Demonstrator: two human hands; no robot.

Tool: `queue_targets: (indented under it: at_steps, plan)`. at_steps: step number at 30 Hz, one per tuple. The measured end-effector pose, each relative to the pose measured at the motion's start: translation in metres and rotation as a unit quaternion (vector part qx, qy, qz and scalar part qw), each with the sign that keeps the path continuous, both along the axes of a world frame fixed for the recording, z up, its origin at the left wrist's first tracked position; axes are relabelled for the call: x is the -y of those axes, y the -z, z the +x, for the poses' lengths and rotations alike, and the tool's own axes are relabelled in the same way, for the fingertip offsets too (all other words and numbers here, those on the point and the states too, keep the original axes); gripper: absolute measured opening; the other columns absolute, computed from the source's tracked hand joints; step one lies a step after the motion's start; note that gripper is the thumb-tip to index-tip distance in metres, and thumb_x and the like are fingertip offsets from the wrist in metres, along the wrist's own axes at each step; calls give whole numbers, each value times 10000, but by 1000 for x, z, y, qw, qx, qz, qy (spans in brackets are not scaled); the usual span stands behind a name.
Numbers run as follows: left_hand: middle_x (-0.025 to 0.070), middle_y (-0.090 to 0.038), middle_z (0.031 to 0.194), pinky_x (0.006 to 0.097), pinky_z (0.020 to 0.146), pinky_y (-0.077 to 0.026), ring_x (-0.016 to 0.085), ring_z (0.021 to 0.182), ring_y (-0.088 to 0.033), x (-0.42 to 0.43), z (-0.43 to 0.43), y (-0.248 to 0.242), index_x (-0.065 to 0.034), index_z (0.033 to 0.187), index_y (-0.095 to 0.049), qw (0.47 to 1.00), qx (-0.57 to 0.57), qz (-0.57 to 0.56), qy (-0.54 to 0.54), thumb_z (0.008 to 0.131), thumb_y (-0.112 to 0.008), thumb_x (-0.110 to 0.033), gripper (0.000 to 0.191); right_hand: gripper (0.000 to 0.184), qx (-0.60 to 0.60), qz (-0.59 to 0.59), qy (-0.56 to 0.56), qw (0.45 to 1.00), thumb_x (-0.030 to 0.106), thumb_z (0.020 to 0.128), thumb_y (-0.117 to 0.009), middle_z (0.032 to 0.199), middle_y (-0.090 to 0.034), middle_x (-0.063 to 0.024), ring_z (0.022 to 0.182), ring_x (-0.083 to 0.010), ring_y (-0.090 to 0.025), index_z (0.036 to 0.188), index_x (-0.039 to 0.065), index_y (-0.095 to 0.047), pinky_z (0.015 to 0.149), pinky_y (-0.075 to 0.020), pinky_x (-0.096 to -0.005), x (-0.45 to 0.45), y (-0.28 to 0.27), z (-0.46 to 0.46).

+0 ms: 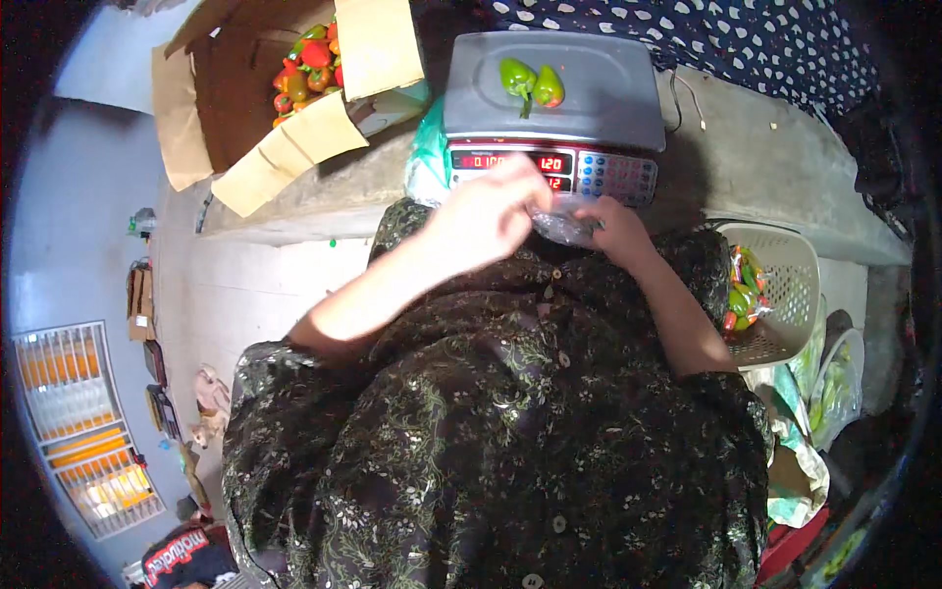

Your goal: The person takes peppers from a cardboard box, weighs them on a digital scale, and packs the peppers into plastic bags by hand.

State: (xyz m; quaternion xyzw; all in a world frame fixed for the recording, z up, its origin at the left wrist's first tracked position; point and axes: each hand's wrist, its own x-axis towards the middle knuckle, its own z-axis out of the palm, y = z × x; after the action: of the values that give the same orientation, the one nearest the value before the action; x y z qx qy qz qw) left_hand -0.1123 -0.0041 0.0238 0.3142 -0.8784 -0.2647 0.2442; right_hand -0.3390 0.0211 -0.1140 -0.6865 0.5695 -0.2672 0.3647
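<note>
Two green peppers (531, 79) lie side by side on the grey pan of a digital price scale (611, 88), whose display is lit with red digits. Just in front of the scale's keypad, my right hand (620, 230) pinches the right end of a crumpled clear plastic bag (565, 227). My left hand (494, 210) is blurred and meets the bag's left edge with curled fingers; whether it grips the film is unclear. It partly covers the display.
Left of the scale, an open cardboard box (243, 73) holds red, orange and green peppers (316, 62). A green plastic bag (427, 158) stands between them. At right are a perforated basket (798, 294) with bagged peppers (745, 291), and more bagged vegetables (835, 390). Dark patterned cloth (706, 37) hangs behind.
</note>
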Motion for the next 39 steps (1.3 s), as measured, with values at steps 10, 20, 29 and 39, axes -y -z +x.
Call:
queue_targets:
  at_steps: [10, 20, 29, 39]
  plan:
    - [28, -646, 887, 238, 740, -442, 95, 780, -566, 235, 190, -81, -29, 967, -618, 920, -38, -191, -340, 881, -563, -221, 218, 340, 2, 50, -155, 987, 61, 599, -546, 944, -575, -129, 927, -299, -557, 926, 55, -638, 850, -435, -366, 4, 8, -4]
    - [60, -642, 1016, 350, 642, -474, 155, 797, -559, 280, 255, -33, -146, 1220, -537, 853, 271, 260, -362, 778, -650, -503, 579, 321, -6, 145, -178, 973, 123, 606, -573, 927, -596, -124, 933, -267, -567, 913, 59, -642, 863, -436, -349, 4, 13, -4]
    - [94, -653, 1060, 352, 812, -482, 225, 957, -622, 326, 271, 17, -115, 1129, -613, 822, 430, 127, -351, 626, -715, -600, 706, 332, 18, 153, -158, 975, 118, 604, -623, 942, -601, -119, 945, -273, -568, 933, 97, -663, 863, -434, -348, -2, 16, -3]
    - [107, -663, 955, 303, 776, -475, 158, 837, -620, 231, 243, -73, -5, 1109, -598, 894, 246, 23, -375, 738, -706, -440, 581, 334, 50, 175, -166, 969, 111, 612, -606, 925, -609, -130, 904, -275, -587, 939, 74, -663, 829, -457, -362, -2, 7, -4]
